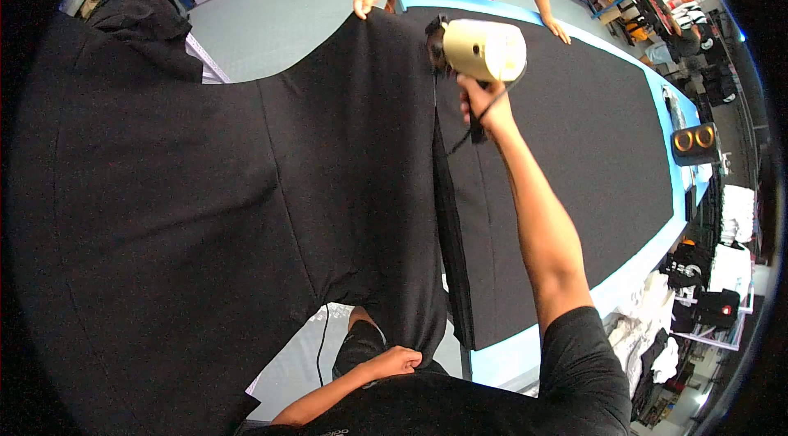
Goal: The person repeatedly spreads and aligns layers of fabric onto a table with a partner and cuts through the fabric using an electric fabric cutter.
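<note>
My right hand [486,101] reaches to the far side of the table, wrapped round the black handle of an electric cloth cutter [483,49] with a cream motor housing and black head. The cutter's head stands at the far end of a long slit in black fabric [353,149]. Left of the slit, the fabric drapes off the table toward me; on the right, more black fabric [566,141] lies flat. Close to my body, my left hand [396,360] is closed on the hanging fabric's near edge. The cutter's blade is hidden.
Across the table, another person's hand [367,4] grips the fabric's far edge; their other hand [558,30] rests on it. A light blue table rim [663,124] surrounds the fabric. A black speaker [694,145] stands right. Dark cloth [139,9] is heaped far left.
</note>
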